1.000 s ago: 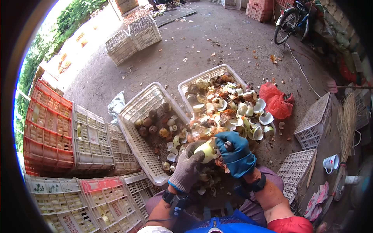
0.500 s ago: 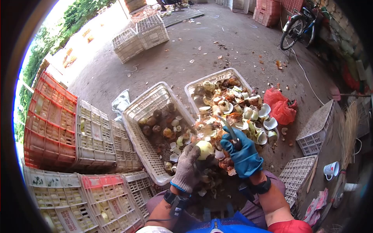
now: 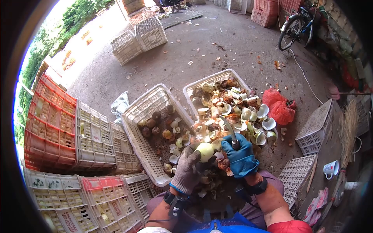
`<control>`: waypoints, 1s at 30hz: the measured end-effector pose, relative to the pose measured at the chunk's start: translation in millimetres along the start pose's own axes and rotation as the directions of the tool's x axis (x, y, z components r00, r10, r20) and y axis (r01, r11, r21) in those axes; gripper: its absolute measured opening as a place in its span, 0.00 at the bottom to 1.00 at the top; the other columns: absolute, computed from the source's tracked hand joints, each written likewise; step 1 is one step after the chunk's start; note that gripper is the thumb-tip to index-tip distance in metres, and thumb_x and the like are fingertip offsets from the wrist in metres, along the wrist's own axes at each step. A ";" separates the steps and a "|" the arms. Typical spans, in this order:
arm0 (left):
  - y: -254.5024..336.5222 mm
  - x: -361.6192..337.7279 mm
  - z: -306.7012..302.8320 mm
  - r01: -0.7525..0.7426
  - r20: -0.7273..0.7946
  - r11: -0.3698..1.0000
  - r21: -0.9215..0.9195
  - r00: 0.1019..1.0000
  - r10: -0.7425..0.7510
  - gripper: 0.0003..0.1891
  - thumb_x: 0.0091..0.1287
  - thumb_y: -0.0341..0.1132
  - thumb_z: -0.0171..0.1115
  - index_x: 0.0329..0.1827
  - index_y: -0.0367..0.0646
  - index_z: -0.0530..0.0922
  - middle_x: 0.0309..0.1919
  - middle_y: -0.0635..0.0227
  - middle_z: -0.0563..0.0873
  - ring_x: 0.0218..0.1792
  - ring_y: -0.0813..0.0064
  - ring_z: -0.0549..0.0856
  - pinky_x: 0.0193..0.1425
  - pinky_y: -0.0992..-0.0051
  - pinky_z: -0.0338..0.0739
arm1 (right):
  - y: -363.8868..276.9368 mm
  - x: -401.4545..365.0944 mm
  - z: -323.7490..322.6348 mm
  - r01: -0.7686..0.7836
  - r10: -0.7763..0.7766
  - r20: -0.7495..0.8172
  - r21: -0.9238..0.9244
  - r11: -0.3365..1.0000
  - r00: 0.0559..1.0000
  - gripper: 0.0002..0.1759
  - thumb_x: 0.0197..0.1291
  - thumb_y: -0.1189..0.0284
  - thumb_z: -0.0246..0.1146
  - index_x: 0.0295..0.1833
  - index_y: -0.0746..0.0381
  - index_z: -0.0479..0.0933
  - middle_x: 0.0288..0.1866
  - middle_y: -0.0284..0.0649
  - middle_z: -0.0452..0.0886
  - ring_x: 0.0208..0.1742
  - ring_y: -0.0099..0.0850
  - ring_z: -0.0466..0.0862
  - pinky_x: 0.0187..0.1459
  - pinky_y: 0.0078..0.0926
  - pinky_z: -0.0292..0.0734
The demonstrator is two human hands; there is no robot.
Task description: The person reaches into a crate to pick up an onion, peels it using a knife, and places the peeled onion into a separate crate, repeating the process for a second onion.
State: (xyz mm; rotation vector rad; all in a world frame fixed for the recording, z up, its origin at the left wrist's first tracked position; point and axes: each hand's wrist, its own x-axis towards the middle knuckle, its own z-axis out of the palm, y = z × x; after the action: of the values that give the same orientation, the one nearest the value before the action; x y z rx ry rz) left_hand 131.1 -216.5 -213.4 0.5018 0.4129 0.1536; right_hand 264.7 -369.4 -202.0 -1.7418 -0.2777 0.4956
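Right hand swung back, blade now showing

A second ago my right hand (image 3: pixel 240 156) was folded in close against the pale onion (image 3: pixel 206 152); now it sits apart to the right, the curved knife (image 3: pixel 232 133) pointing far. Its blue-gloved fingers are clamped round the handle. My left hand (image 3: pixel 186 171), in grey knit, has its fingers wrapped on the onion, near centre, before the peelings.

Red print and digits mark a white label (image 3: pixel 70 220) on a near-left crate; I can't read them surely. The mug (image 3: pixel 331 168) at right carries printing too small to read.

The left basket (image 3: pixel 142 153) holds dark round bulbs and scraps; the right basket (image 3: pixel 208 79) is heaped with peelings and white cupped layers. Pale pieces show through the red crate (image 3: pixel 50 124) at far left.
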 end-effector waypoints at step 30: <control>5.5 3.5 21.8 -0.278 0.153 0.318 0.907 0.918 0.366 0.32 0.58 0.27 0.82 0.67 0.40 0.78 0.57 0.65 0.88 0.57 0.75 0.87 0.67 0.71 0.82 | -10.7 -8.7 -12.6 0.277 -0.224 0.304 -0.144 0.950 0.926 0.18 0.67 0.72 0.75 0.60 0.66 0.85 0.47 0.48 0.89 0.46 0.34 0.90 0.49 0.32 0.85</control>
State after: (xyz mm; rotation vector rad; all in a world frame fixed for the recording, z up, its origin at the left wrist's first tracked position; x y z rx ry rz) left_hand 143.2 -220.4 -194.5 1.7464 0.4502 0.3402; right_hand 263.8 -381.7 -188.0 -1.7786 -0.7647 0.5445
